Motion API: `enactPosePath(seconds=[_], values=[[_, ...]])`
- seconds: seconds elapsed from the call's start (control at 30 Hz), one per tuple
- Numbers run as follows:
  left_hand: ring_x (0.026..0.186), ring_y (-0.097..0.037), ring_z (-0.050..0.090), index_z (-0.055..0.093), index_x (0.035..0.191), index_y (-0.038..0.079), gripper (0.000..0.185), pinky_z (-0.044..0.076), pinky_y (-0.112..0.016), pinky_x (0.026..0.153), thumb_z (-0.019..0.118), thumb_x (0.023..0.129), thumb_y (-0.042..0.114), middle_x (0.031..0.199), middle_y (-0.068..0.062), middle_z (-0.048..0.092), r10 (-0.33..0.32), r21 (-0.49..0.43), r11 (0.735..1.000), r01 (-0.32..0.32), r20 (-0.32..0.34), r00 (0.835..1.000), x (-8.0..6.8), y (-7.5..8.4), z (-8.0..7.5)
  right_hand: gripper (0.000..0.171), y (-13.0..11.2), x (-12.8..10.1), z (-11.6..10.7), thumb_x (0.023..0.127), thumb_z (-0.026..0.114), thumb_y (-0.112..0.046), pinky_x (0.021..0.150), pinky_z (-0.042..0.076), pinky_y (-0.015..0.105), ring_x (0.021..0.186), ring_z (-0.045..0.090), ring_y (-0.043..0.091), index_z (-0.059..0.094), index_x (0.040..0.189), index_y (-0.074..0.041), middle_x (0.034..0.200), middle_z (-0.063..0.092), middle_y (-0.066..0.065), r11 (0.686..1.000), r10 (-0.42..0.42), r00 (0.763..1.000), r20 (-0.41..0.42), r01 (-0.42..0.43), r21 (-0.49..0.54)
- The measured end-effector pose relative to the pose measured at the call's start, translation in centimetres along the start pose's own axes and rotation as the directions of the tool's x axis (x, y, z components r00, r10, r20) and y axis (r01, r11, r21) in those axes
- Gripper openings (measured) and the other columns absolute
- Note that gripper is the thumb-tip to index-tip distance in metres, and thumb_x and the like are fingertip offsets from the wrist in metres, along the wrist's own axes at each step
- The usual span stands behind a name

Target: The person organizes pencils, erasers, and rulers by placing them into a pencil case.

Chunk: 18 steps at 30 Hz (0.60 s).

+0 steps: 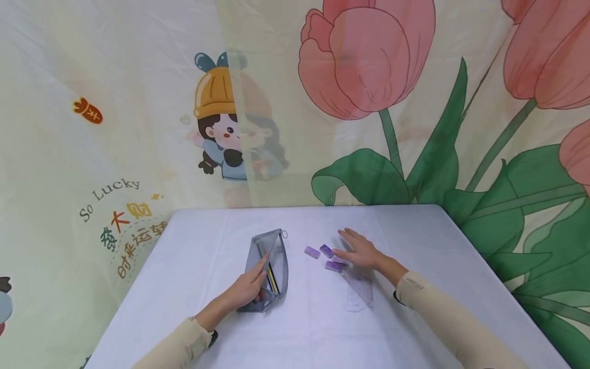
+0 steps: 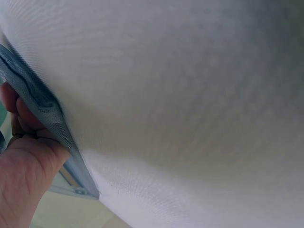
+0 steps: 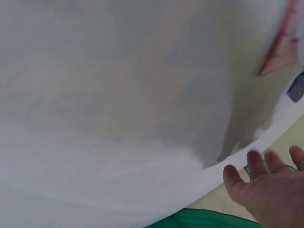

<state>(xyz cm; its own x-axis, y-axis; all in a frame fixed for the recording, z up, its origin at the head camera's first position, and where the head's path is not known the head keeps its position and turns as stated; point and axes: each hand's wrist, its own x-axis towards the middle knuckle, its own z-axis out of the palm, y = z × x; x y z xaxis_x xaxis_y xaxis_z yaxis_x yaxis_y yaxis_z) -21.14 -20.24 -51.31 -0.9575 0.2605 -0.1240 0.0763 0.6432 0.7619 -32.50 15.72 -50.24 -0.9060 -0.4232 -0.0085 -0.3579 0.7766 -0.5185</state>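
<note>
Grey mesh formed the pouch (image 1: 269,269), which lay unzipped near the middle of the white table (image 1: 415,230), its mouth spread open. The left hand (image 1: 249,288) held it at the near end, fingers curled over the edge of the opening; the left wrist view showed those fingers (image 2: 23,118) pinching the mesh rim. Inside the pouch some pencils (image 1: 271,274) already lay lengthwise, one of them yellow.

To the right of the pouch sat three purple erasers (image 1: 326,250), close together but apart from one another and well clear of the pouch. The right hand (image 1: 361,252) hovered flat over them, fingers straight and spread, holding nothing. Its fingertips (image 1: 338,253) were at the nearest eraser (image 1: 335,266); whether they touched it could not be told. The right wrist view showed only that open palm (image 3: 270,190) against the cloth.

A clear ruler (image 1: 358,292) lay on the table just near of the right hand, partly under the wrist, hard to make out against the cloth.

Judging by how things lay, the packing looked partly done: pencils were in, while all three erasers and the ruler remained outside, and the pouch stayed unzipped. Behind the table hung a curtain (image 1: 369,77) printed with pink tulips and a cartoon child.
</note>
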Motion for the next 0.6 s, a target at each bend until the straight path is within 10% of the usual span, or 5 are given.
enactPosePath(seconds=[0.23, 0.6], values=[[0.059, -0.016, 0.058, 0.014, 0.16, 0.025, 0.054, 0.045, -0.033, 0.064, 0.033, 0.109, 0.027, 0.064, -0.003, 0.061, -0.006, -0.01, 1.0, 0.006, -0.004, 1.0, 0.0, 0.1, 0.1, 0.067, -1.2, 1.9, 0.9, 0.089, 0.07, -0.048, 0.099, 0.048, 0.045, 0.116, 0.059, 0.029, 0.055, 0.139, -0.006, 0.126, 0.063, 0.012, 0.96, 0.101, 0.994, 0.031, -0.105, 0.258], [0.059, -0.016, 0.059, 0.014, 0.16, 0.024, 0.054, 0.046, -0.033, 0.065, 0.032, 0.109, 0.027, 0.065, -0.005, 0.063, 0.001, -0.013, 1.0, -0.001, -0.002, 1.0, -0.2, 0.2, -0.1, 0.038, -2.6, 3.5, 2.3, 0.081, 0.083, -0.027, 0.071, 0.045, 0.028, 0.079, 0.054, 0.015, 0.071, 0.11, -0.006, 0.087, 0.062, 0.002, 0.963, 0.12, 0.993, 0.017, -0.121, 0.239]])
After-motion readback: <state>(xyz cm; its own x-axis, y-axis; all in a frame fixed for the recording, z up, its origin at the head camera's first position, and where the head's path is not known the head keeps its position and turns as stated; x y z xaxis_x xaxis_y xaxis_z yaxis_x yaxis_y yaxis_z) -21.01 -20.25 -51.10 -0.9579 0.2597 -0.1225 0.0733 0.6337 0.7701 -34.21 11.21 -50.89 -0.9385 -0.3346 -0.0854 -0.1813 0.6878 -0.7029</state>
